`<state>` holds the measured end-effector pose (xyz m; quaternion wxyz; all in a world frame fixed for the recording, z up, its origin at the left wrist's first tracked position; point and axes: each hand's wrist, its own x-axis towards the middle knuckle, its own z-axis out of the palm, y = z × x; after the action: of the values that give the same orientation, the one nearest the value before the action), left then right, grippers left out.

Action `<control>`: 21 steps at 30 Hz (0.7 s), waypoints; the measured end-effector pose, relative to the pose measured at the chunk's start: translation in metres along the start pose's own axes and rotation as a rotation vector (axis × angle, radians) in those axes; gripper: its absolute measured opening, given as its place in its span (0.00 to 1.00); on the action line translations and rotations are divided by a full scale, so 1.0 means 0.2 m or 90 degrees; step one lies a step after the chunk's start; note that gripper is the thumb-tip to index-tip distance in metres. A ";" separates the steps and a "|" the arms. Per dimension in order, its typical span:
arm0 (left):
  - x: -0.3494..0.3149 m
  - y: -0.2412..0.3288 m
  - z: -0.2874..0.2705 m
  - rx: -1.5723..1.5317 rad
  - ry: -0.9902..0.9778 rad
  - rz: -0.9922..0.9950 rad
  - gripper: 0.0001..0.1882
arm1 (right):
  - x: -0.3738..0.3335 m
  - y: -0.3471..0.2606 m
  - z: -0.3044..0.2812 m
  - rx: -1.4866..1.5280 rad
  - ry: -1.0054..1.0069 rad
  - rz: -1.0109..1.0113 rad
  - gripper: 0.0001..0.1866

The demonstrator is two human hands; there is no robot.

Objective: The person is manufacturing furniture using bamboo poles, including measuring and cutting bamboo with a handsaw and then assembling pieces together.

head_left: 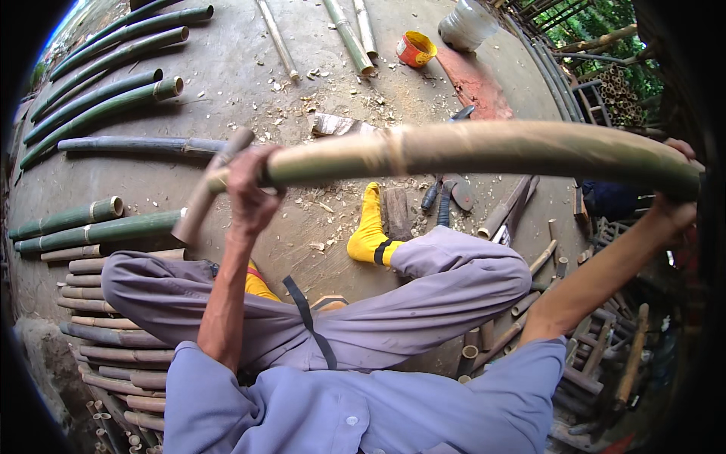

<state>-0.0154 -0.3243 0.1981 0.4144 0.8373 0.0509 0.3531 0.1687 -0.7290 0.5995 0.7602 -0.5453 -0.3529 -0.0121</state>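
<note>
A thick green bamboo pole (484,151) spans the view from left to right, held up in front of me and blurred by motion. My left hand (251,185) is closed round its left end. Just beyond that hand, a short round crosspiece (198,204) sits across the pole's tip, forming a T. At the far right my right hand (677,189) is closed round the other end, its fingers partly hidden behind the pole. Below the pole, a wooden block (395,214) stands beside my yellow-socked foot (370,231).
Bamboo poles (113,110) lie in rows on the left. A red-and-yellow bucket (416,49) and a clear plastic container (467,26) stand at the back. Dark-handled tools (444,203) and wood chips lie on the floor. Cut bamboo pieces (597,348) are piled at lower right.
</note>
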 end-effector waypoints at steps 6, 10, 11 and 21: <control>-0.14 -0.26 -0.01 -1.097 0.270 -0.497 0.23 | -0.64 0.83 0.34 0.196 0.355 -0.020 0.26; 0.09 -0.18 0.12 -1.220 0.291 -0.574 0.16 | -0.95 1.30 0.65 0.378 0.356 0.092 0.17; 0.10 -0.36 0.12 -1.157 0.311 -0.552 0.13 | -0.99 1.31 0.68 0.395 0.380 0.110 0.22; 0.03 -0.62 -0.29 -0.932 0.401 -0.578 0.09 | -1.06 1.15 0.69 -1.081 -0.265 0.096 0.37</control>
<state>-0.0223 -0.2044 0.1345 0.9075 0.1301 0.2489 0.3124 0.0297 -0.5970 0.3152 0.0168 -0.9399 -0.3191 -0.1205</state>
